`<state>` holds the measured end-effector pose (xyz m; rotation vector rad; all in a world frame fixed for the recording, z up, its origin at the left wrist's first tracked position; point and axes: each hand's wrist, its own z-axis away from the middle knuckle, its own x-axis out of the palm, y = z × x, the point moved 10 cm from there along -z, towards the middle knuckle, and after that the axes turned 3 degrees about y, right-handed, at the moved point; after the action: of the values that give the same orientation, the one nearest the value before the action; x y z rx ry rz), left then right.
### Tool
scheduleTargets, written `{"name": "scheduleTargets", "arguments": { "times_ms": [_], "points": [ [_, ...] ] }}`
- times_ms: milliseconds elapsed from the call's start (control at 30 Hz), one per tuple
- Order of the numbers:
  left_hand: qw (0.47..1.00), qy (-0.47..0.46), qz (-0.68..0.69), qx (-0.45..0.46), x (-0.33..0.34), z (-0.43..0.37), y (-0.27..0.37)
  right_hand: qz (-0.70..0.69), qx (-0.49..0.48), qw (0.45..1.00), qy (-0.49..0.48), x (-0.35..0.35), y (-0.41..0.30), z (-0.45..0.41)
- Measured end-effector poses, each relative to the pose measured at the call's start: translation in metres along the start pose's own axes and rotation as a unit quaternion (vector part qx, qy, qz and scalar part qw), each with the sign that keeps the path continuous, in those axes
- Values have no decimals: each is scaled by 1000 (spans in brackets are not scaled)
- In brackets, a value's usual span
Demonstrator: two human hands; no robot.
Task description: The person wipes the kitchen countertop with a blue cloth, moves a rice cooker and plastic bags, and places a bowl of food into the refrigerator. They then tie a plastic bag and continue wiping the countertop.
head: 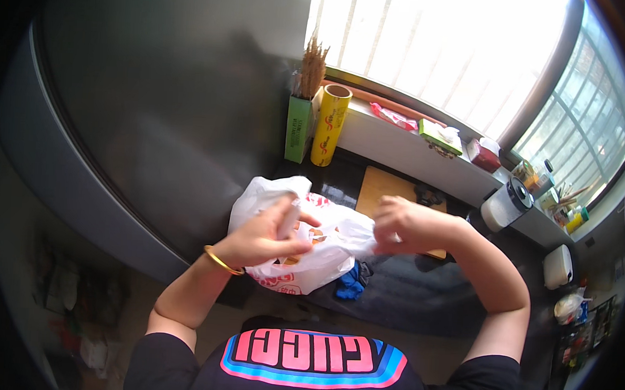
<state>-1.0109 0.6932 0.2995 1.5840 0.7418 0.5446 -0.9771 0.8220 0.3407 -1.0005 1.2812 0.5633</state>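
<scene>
A white plastic carrier bag with red print sits on the dark counter. Orange-brown contents show through its opening, too covered to name. Over the left part of the bag's mouth is my left hand, blurred, thumb and fingers apart; a gold bangle circles that wrist. Bunched plastic at the bag's right end runs into my right hand, whose fingers are curled around it. A blue and dark crumpled cloth-like item lies against the bag's near right side.
A wooden cutting board lies behind my right hand, with a dark object on it. A yellow cling-film roll and a green box stand at the back. A lidded clear container stands right. A large dark panel borders the left.
</scene>
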Motion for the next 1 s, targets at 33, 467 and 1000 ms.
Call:
{"name": "scheduleTargets", "arguments": {
  "times_ms": [33,467,1000],
  "points": [
    [997,-42,-70,6,14,-7,-7,-52,5,998,41,-16,-1,-11],
    [993,109,8,54,-26,-56,51,-139,178,872,433,80,50,-51],
    [701,-171,-673,165,69,-69,36,-224,189,840,456,110,63,-91]
  ]
}}
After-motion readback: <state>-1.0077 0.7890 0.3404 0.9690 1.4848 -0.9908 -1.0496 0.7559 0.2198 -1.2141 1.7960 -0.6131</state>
